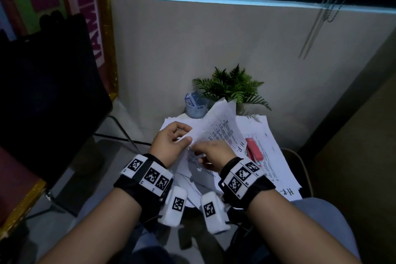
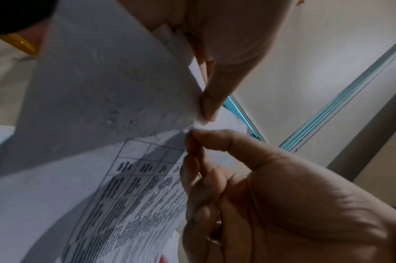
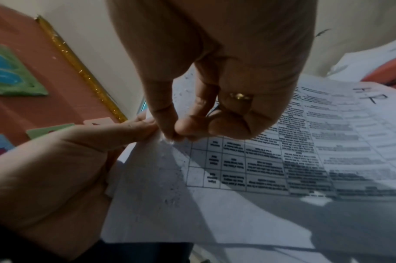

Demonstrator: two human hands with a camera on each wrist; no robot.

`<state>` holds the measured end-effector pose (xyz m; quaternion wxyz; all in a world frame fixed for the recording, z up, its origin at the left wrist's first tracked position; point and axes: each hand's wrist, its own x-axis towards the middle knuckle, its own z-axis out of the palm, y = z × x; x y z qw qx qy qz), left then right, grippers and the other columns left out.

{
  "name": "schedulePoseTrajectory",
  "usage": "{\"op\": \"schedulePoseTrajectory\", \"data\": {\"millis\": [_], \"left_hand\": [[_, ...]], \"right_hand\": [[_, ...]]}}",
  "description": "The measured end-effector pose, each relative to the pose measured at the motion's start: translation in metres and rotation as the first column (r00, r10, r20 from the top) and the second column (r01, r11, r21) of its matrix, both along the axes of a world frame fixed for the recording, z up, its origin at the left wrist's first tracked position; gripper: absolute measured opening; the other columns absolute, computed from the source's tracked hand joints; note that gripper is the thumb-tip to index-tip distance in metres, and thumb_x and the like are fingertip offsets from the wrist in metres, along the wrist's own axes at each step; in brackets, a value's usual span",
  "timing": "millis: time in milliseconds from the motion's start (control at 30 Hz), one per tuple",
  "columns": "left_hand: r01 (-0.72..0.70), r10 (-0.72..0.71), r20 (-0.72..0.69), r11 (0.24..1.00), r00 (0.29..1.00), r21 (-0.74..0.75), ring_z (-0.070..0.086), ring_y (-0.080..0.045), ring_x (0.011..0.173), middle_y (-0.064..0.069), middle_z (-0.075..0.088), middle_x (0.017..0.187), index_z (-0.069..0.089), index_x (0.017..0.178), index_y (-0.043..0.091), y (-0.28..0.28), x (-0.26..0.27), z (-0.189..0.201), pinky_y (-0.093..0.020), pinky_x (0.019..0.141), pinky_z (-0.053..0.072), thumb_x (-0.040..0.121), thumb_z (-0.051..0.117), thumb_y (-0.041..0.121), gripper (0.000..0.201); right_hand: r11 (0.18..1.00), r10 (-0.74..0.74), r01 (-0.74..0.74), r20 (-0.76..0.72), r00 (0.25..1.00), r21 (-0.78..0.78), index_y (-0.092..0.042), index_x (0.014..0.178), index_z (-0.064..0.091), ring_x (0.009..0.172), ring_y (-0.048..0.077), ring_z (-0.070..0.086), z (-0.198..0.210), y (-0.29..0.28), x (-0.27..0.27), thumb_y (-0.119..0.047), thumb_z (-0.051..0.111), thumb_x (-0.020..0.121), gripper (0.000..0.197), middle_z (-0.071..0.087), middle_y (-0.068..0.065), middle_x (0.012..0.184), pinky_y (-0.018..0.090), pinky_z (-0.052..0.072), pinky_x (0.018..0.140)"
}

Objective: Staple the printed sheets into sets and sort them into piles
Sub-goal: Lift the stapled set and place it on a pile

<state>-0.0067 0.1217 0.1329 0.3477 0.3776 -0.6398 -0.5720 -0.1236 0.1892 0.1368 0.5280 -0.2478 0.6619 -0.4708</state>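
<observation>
A set of printed sheets is held up over the small table. My left hand pinches its near corner, holding the blank-backed top sheet folded up and away. My right hand, with a ring on one finger, pinches the same corner of the sheet underneath, which is printed with a table. In the wrist views the fingertips of my left hand and right hand almost meet there. A red stapler lies on the loose paper pile to the right of my right hand.
The round table's rim is almost hidden under paper. At its back stand a blue mesh pen cup and a fern against the wall. A black chair stands to the left. My knees are under the table's near edge.
</observation>
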Motion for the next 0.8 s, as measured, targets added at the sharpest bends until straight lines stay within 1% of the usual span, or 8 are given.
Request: {"op": "schedulePoseTrajectory", "data": {"millis": [133, 200, 300, 400, 500, 567, 667, 800], "left_hand": [[-0.003, 0.005, 0.038, 0.999, 0.999, -0.049, 0.057, -0.007, 0.065, 0.005, 0.063, 0.069, 0.058, 0.082, 0.020, -0.005, 0.000, 0.000, -0.025, 0.074, 0.044, 0.079, 0.066, -0.001, 0.023], [-0.011, 0.014, 0.051, 0.999, 0.999, -0.052, 0.056, 0.001, 0.060, 0.008, 0.062, 0.067, 0.058, 0.082, 0.020, -0.006, 0.000, -0.001, -0.019, 0.070, 0.045, 0.075, 0.068, 0.005, 0.019], [-0.031, 0.042, 0.105, 0.994, 0.994, -0.104, 0.058, -0.005, 0.070, 0.001, 0.065, 0.079, 0.060, 0.081, 0.021, -0.007, -0.001, -0.005, -0.020, 0.074, 0.046, 0.080, 0.069, 0.004, 0.019], [-0.006, 0.079, 0.287, 0.969, 0.955, -0.247, 0.063, -0.010, 0.084, -0.001, 0.070, 0.090, 0.068, 0.087, 0.016, -0.009, 0.001, -0.015, -0.023, 0.081, 0.048, 0.082, 0.070, 0.019, 0.006], [-0.007, 0.089, 0.325, 0.970, 0.941, -0.243, 0.064, -0.018, 0.100, -0.004, 0.071, 0.103, 0.070, 0.101, 0.008, -0.009, 0.001, -0.019, -0.033, 0.093, 0.048, 0.073, 0.062, 0.040, 0.043], [-0.020, 0.112, 0.342, 0.965, 0.933, -0.263, 0.064, -0.019, 0.102, -0.004, 0.071, 0.103, 0.070, 0.101, 0.007, -0.010, -0.001, -0.018, -0.035, 0.094, 0.048, 0.076, 0.065, 0.037, 0.039], [-0.036, 0.142, 0.341, 0.953, 0.929, -0.300, 0.064, -0.019, 0.100, -0.004, 0.071, 0.102, 0.070, 0.100, 0.007, -0.011, -0.003, -0.017, -0.033, 0.094, 0.048, 0.084, 0.067, 0.020, 0.021], [-0.051, 0.160, 0.345, 0.951, 0.925, -0.305, 0.062, -0.016, 0.104, -0.004, 0.069, 0.107, 0.067, 0.105, 0.006, -0.014, -0.006, -0.015, -0.024, 0.091, 0.043, 0.085, 0.067, 0.020, 0.025]], "right_hand": [[0.999, -0.048, 0.049, 0.018, 0.999, -0.018, -0.008, 0.071, 0.064, 0.038, 0.010, 0.044, -0.004, -0.003, 0.001, -0.010, 0.069, 0.078, 0.008, 0.056, 0.006, 0.060, 0.017, 0.034, 0.044], [0.998, -0.050, 0.049, -0.050, 0.997, -0.035, -0.010, 0.070, 0.066, 0.042, 0.010, 0.046, -0.008, -0.005, 0.001, -0.012, 0.069, 0.077, 0.008, 0.058, 0.003, 0.061, 0.017, 0.035, 0.042], [0.994, -0.082, 0.071, -0.142, 0.986, -0.084, -0.013, 0.065, 0.064, 0.048, 0.011, 0.045, -0.012, -0.007, 0.000, -0.015, 0.068, 0.078, 0.014, 0.056, 0.000, 0.058, 0.018, 0.036, 0.046], [0.983, -0.123, 0.090, -0.213, 0.969, -0.158, -0.013, 0.063, 0.063, 0.050, 0.010, 0.045, -0.017, -0.009, -0.002, -0.011, 0.068, 0.079, 0.016, 0.054, -0.002, 0.056, 0.018, 0.039, 0.051], [0.975, -0.137, 0.074, -0.309, 0.941, -0.207, -0.014, 0.070, 0.065, 0.055, 0.007, 0.047, -0.023, -0.008, -0.003, -0.012, 0.067, 0.079, 0.010, 0.057, -0.004, 0.063, 0.009, 0.039, 0.051], [0.965, -0.153, 0.064, -0.350, 0.924, -0.253, -0.012, 0.076, 0.066, 0.058, 0.005, 0.047, -0.026, -0.006, -0.003, -0.012, 0.067, 0.080, 0.004, 0.059, -0.001, 0.072, 0.005, 0.037, 0.052], [0.937, -0.207, 0.065, -0.396, 0.894, -0.342, -0.013, 0.073, 0.063, 0.062, 0.003, 0.047, -0.029, -0.007, -0.001, -0.009, 0.066, 0.080, 0.009, 0.058, 0.001, 0.081, 0.006, 0.037, 0.057], [0.924, -0.241, 0.080, -0.409, 0.880, -0.374, -0.017, 0.070, 0.061, 0.063, 0.003, 0.048, -0.032, -0.009, 0.002, -0.011, 0.066, 0.080, 0.012, 0.059, 0.002, 0.082, 0.010, 0.037, 0.060]]}}
